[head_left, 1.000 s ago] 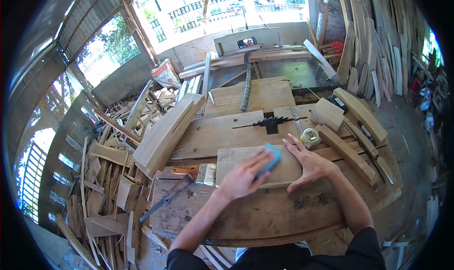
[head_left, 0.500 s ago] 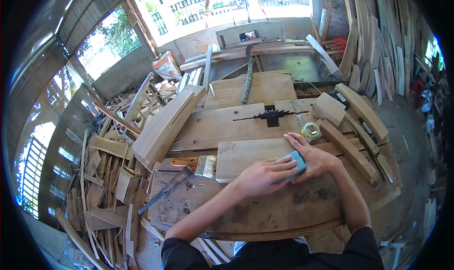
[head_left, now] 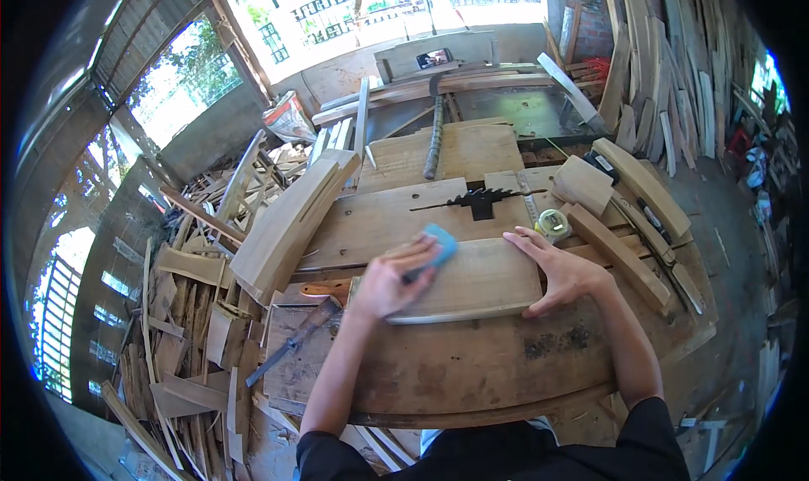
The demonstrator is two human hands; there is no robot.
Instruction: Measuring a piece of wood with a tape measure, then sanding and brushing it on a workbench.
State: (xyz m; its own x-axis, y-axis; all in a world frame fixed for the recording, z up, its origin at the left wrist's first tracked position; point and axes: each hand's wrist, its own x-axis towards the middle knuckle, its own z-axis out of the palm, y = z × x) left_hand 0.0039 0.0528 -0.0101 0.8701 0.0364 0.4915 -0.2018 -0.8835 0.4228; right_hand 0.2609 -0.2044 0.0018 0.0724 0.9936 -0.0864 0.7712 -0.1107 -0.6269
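A flat wooden board [head_left: 484,275] lies on the workbench in front of me. My left hand [head_left: 392,280] is closed around a blue sanding block [head_left: 440,243] and presses it on the board's left part. At the board's right end, my right hand [head_left: 566,275] grips it, thumb on the near edge and fingers on the far edge. Just beyond those fingers sits a clear-cased tape measure [head_left: 553,223]. The wooden handle of a paintbrush [head_left: 324,290] shows left of my left hand, which hides the bristles. Nearer me lies a long dark metal tool with a wooden handle [head_left: 295,344].
A toothed saw blade [head_left: 480,200] sticks up through the bench [head_left: 489,363] beyond the board. A thick timber [head_left: 295,220] stands left, with scrap wood [head_left: 190,321] heaped below. Wood blocks [head_left: 619,258] line the right side. A hooked bar [head_left: 435,131] lies farther back.
My left hand has slid the sanding block from the board's right end to its left part, covering the brush bristles. My right hand stays at the right end.
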